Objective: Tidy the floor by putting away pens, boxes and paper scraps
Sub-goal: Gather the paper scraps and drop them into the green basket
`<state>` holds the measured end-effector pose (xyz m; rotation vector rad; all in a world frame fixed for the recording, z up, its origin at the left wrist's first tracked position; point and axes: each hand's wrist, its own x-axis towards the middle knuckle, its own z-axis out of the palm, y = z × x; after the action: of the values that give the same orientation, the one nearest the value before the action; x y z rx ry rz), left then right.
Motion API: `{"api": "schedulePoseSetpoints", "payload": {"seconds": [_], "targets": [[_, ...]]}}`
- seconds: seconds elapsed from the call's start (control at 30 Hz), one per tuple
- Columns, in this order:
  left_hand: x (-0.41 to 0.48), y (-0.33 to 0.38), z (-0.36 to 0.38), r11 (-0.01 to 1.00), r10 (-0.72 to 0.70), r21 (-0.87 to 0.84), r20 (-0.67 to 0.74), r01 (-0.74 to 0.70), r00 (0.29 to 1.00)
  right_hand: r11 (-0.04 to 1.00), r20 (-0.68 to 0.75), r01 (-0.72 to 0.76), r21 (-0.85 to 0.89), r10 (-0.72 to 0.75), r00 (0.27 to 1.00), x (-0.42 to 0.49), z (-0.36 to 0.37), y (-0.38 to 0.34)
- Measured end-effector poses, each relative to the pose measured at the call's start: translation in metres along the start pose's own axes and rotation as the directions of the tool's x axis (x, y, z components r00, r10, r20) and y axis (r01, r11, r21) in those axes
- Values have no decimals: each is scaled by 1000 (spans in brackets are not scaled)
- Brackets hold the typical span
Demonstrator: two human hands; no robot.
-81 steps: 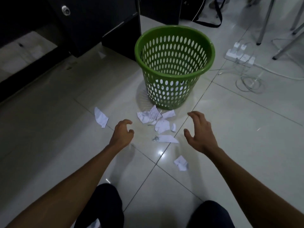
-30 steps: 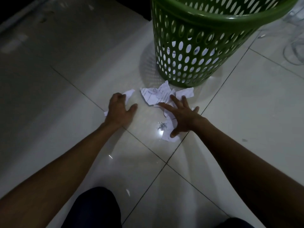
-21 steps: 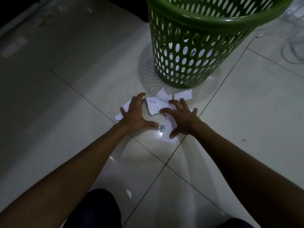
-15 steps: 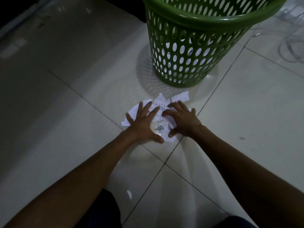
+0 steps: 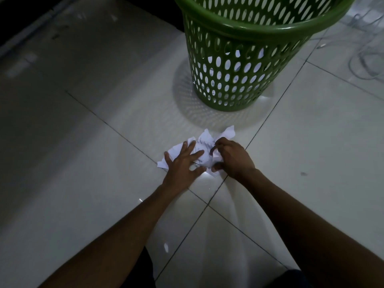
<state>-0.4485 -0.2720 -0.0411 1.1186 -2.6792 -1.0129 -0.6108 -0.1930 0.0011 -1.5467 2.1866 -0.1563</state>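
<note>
Several white paper scraps (image 5: pixel 204 142) lie bunched in a small heap on the pale tiled floor, just in front of a green perforated waste basket (image 5: pixel 239 65). My left hand (image 5: pixel 182 163) lies flat on the left side of the heap, fingers straight and spread, pressing the paper. My right hand (image 5: pixel 230 156) sits on the right side, fingers curled over and into the scraps, gripping them. A few tiny metal bits glint between my hands. White paper shows through the basket's holes.
Dark furniture (image 5: pixel 25 9) borders the floor at the top left. White cables (image 5: pixel 363 59) trail over the tiles at the top right. A small white fleck (image 5: pixel 166 247) lies on the floor near my knees (image 5: pixel 149 273).
Both hands have come down onto the scattered scraps and swept them together into one heap. My left hand dragged its scrap rightward; my right fingers have curled over the pile.
</note>
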Motion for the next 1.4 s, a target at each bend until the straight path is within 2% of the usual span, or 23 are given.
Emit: {"api": "schedulePoseSetpoints", "payload": {"seconds": [0.17,0.3,0.43,0.57,0.73,0.87,0.97,1.03,1.2,1.4], "targets": [[-8,5,6,999,34,-6,-126,-35,991,991,-63,-13,130,21,998,-7,8,-2],[-17,15,12,985,92,156,-155,-68,984,985,-113,1,175,19,993,-10,8,-1],[-17,21,10,945,157,319,-236,-76,959,979,-203,93,184,-55,978,-13,8,-2],[-17,29,3,918,173,395,-286,-49,942,973,-109,26,229,-1,994,-5,9,1],[-13,22,3,981,65,194,-181,-29,981,994,47,106,1,-106,993,6,7,-1],[-11,16,0,992,103,88,-161,-90,982,990,56,61,127,-68,996,3,15,-5],[-11,21,-8,994,77,-67,-196,-91,978,976,22,35,216,-41,999,2,14,-11],[-12,26,-15,981,58,-173,-164,-86,985,973,11,3,232,-6,1000,2,12,-16],[-11,33,-33,974,37,-217,-132,-65,991,968,116,-111,226,87,990,5,6,-24],[-17,39,-50,965,9,-260,-82,-30,997,972,173,-122,202,87,981,0,-7,-34]]}}
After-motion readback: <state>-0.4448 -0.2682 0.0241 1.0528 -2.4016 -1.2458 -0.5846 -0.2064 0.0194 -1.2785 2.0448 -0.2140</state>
